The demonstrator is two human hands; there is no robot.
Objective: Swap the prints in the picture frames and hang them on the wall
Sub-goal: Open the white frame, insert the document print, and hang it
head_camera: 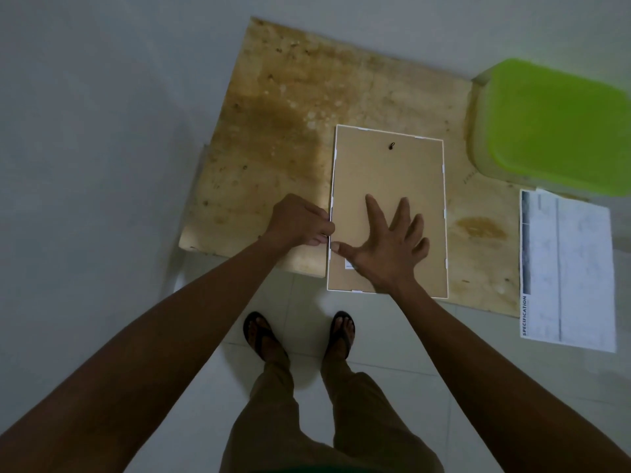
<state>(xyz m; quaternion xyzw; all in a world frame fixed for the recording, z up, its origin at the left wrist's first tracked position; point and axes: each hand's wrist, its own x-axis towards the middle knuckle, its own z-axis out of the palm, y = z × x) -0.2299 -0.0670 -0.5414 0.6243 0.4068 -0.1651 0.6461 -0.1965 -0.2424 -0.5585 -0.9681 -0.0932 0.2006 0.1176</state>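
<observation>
Picture frame (387, 172) lies face-down, long axis pointing away, hook (391, 146) farthest.

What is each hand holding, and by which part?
The left hand pinches the picture frame at its left edge. The right hand grips nothing; it presses flat on the frame's back.

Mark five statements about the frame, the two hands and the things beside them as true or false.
1. The picture frame lies face down, backing board up. True.
2. The right hand grips the frame's top edge. False: it rests flat on the backing, fingers spread.
3. The left hand pinches at the frame's left edge. True.
4. The printed sheet lies under the frame. False: it lies apart, to the frame's right.
5. The green lid is left of the frame. False: it is to the right, beyond the sheet.
</observation>
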